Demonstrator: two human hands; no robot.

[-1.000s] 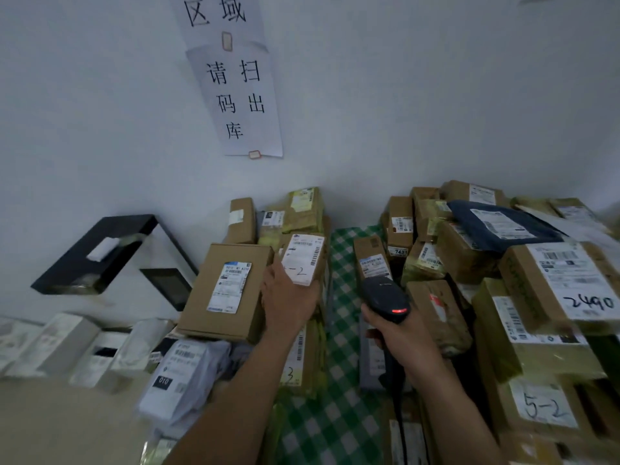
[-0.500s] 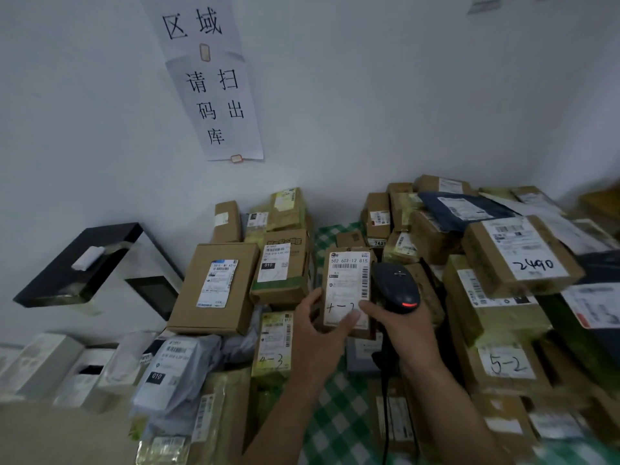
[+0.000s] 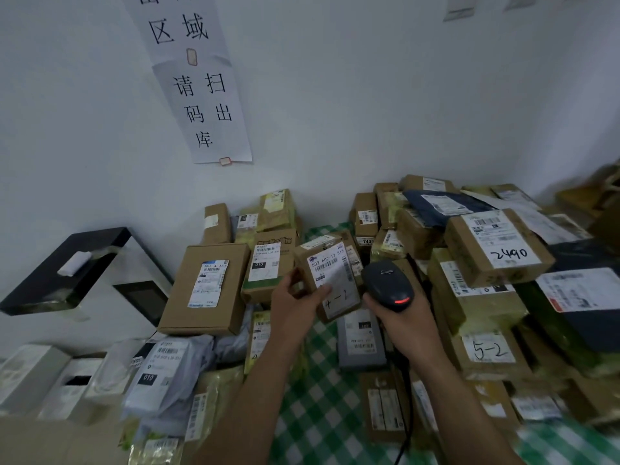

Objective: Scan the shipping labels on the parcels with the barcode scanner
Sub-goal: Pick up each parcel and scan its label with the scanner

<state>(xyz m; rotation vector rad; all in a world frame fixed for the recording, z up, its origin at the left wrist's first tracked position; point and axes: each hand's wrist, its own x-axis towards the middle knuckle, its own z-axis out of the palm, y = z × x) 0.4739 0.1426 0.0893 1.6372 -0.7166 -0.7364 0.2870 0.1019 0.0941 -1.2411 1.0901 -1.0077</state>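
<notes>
Now that the left hand (image 3: 295, 303), fingers curled round it, has tilted the cardboard box (image 3: 310, 263), its white label (image 3: 335, 280) sits just left of the rounded black plastic scanner (image 3: 385, 285), gripped by the right hand (image 3: 402, 322).

Green-checked tablecloth (image 3: 318, 417), cardboard parcels (image 3: 382, 414) heaped either side, grey mailer (image 3: 360, 345) midway

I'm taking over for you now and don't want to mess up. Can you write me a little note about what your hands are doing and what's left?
Left grip: holds the small box marked 4-2, label facing the camera.
Right grip: holds the scanner, red light on, just right of that box.
Done: cannot tell which parcels are scanned.
Left: aim at the 4-2 label, then work through the piles, like the 2490 box and the 5-2 box.
</notes>
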